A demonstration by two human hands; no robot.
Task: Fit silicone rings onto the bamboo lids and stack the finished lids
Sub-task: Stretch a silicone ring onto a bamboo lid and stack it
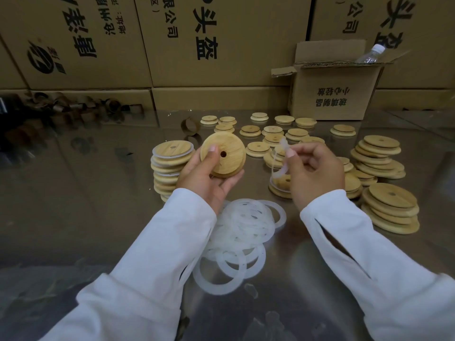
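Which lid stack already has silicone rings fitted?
The tall stack behind the left hand: white rings show between its lids. The piles on the right are bare bamboo.

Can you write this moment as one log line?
left hand: holds bamboo lid | right hand: pinches silicone ring | ring not yet on lid

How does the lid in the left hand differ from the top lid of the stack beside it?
The held lid is tilted up in the left hand; the stack's top lid lies flat. The held lid shows no ring; the stack's top lid wears a translucent silicone ring. Both are round bamboo with a centre hole.
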